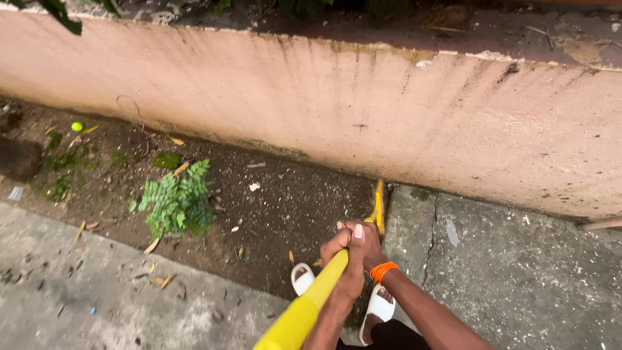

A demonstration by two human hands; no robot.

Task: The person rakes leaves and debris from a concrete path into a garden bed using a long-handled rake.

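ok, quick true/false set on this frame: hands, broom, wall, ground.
1. Both hands grip the yellow broom handle. True: left hand and right hand close round it.
2. The broom head rests by the base of the wall. True.
3. The wall is blue. False: pink and stained.
4. The right wrist is bare. False: an orange band circles it.
5. The green plant grows in a pot. False: in ground soil.

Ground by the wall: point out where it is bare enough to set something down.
Bare concrete lies right of the yellow handle, below the pink wall. More lies lower left, below the soil strip, with scattered leaves. The soil is crowded near the green plant; both hands and the sandals fill the middle.
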